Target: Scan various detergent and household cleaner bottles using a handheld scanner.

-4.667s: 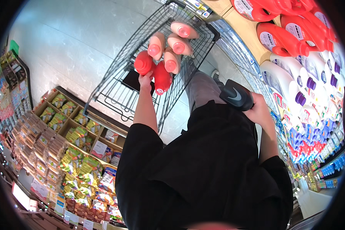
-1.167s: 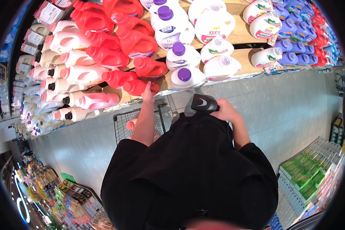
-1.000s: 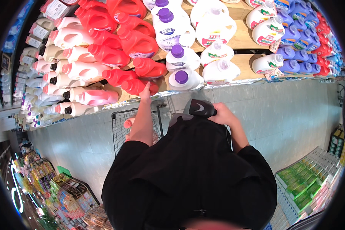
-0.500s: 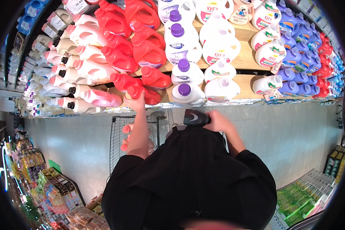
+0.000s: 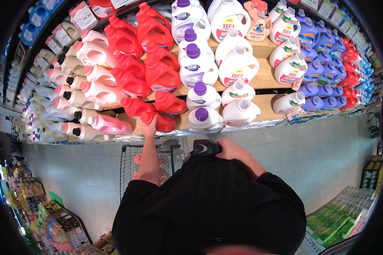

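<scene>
My left hand (image 5: 149, 126) reaches up to the lowest shelf and grips the neck of a red detergent bottle (image 5: 159, 122) lying on its side at the shelf's front edge. Other red bottles (image 5: 157, 72) are stacked just above it. My right hand (image 5: 227, 149) stays close to my chest, shut on a black handheld device (image 5: 205, 147). The wire shopping cart (image 5: 130, 163) stands below the shelf in front of me, with pink and red bottles partly visible behind my left forearm.
White bottles with purple caps (image 5: 200, 95) stand right of the red ones, pink-capped white bottles (image 5: 93, 91) to the left, purple and blue ones (image 5: 323, 68) far right. The wooden shelf edge (image 5: 268, 102) runs across. Snack shelves (image 5: 51, 216) line the aisle's other side.
My view has swung from the cart to the detergent shelf. My left hand rose to the lowest shelf and closed on a red bottle. The right hand still holds the device.
</scene>
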The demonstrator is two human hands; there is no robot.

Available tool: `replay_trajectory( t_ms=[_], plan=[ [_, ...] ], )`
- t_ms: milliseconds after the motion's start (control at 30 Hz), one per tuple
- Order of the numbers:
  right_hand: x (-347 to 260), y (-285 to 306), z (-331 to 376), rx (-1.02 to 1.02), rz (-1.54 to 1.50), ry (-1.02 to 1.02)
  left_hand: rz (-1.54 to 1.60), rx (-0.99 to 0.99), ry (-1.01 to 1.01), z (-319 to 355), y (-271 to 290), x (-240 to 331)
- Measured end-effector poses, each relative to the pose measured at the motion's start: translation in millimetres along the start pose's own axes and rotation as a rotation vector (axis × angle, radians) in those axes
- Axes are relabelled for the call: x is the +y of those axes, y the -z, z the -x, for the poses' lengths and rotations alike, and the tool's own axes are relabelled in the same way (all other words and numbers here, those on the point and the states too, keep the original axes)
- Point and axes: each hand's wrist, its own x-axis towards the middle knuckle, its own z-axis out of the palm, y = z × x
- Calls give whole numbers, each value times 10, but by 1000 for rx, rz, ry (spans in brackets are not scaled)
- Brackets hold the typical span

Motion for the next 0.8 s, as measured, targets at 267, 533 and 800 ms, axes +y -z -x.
replay_trajectory(
  t_ms=[267, 533, 800],
  plan=[
    [24, -25, -26, -3, -2, 24, -300, -52, -28, -82, 102, -6],
    [107, -53, -27, -19, 27, 55, -384, -36, -17, -71, 107, 43],
    [3, -28, -35, -24, 30, 54, -414, -34, 20, 38, 44, 208]
  ],
)
